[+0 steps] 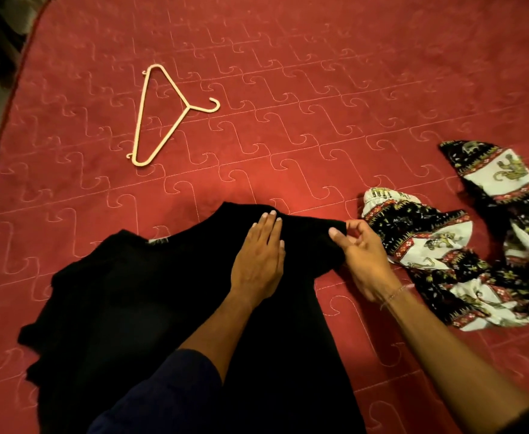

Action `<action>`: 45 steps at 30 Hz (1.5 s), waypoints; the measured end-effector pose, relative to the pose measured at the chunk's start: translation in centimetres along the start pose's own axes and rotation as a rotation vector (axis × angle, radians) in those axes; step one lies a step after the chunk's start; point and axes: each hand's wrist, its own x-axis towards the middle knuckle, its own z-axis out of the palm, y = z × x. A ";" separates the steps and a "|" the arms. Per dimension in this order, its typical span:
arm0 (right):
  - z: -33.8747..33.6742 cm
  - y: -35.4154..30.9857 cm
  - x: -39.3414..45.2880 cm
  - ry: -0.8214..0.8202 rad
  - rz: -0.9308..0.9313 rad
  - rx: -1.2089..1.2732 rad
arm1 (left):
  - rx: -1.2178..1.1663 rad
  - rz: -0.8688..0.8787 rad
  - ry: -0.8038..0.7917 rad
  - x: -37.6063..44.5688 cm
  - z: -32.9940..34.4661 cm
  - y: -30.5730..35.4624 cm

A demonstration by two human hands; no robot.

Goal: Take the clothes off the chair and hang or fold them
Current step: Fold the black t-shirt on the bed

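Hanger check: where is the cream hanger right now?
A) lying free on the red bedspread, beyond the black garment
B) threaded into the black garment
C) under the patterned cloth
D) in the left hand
A: the hanger lies alone on the red bedspread, beyond the black garment, and neither hand touches it.

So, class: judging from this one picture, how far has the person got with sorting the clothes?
Done: two garments lie on the red bedspread, no chair in view. In hand: the left hand presses flat on the black garment while the right hand pinches its edge. Left: the patterned garment lies crumpled, and the hanger lies unused.
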 end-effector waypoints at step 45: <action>0.5 0.5 2.6 0.282 0.090 -0.688 | 0.072 -0.089 -0.064 0.7 0.2 0.3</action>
